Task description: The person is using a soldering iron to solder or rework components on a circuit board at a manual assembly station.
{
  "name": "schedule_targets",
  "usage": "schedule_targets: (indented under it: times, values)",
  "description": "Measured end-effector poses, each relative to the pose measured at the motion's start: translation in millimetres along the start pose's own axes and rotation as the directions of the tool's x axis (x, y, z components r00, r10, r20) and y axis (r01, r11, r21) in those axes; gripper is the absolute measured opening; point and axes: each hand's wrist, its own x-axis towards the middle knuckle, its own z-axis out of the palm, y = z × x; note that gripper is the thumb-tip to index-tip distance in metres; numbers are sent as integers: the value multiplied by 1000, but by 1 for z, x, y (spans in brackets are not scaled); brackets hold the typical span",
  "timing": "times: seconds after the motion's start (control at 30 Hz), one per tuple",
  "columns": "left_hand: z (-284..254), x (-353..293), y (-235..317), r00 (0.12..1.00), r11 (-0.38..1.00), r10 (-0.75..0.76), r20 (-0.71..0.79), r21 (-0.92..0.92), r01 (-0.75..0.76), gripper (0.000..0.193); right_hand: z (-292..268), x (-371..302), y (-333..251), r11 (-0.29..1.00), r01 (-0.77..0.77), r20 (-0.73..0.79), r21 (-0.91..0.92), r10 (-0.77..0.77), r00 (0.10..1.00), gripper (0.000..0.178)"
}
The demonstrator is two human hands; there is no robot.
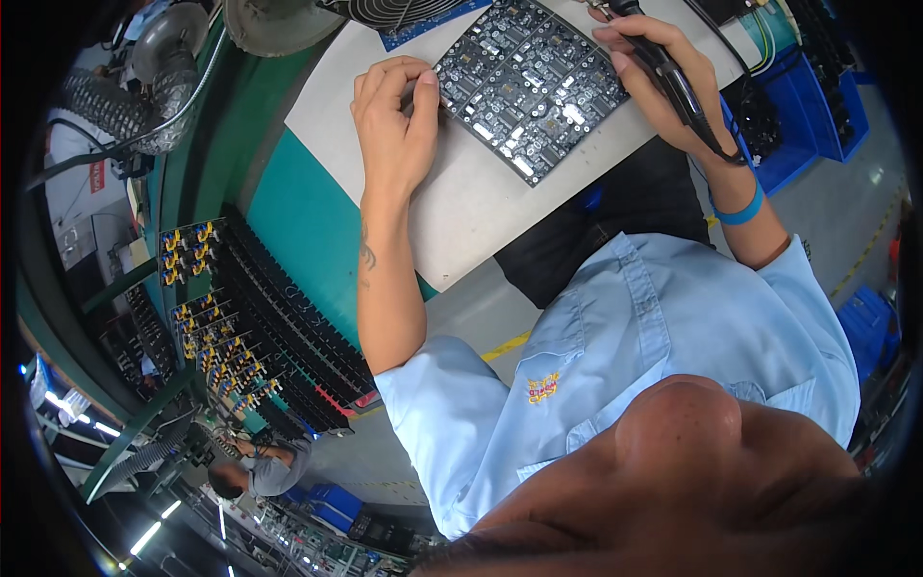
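A dark panel of circuit boards (534,91) lies on the pale work surface, covered with small parts and bright metal pads. My left hand (396,120) is at its left edge, fingers curled and thumb pressed against the border. Above the panel's right side, my right hand (673,77) grips a black pen-shaped corded tool (663,72). Its metal front end reaches the upper picture edge, where the tip is cut off. The cord runs back past my wrist, which wears a blue band (740,207).
Blue bins (803,125) with dark parts stand at the right. A round fan guard (399,10) sits beyond the panel. At left are a green mat (308,212), racks of yellow-and-blue components (207,337) and a foil duct (125,106). Another person (260,473) works farther off.
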Motion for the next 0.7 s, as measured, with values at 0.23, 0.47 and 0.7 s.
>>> schedule_targets:
  times: [0.23, 0.47, 0.7]
  values:
    - [7, -4, 13, 985, 895, -170, -25, -423, 144, 18, -2, -14, 1, 992, -110, -14, 59, 111, 994, 42]
    - [3, -7, 27, 946, 718, -309, 97, -629, 299, 25, -1, -16, 1, 992, -74, -77, 101, 82, 994, 45]
    - [7, -7, 26, 925, 531, -351, 148, -782, 326, 30, 1, -19, 6, 989, -105, -108, 108, 116, 987, 46]
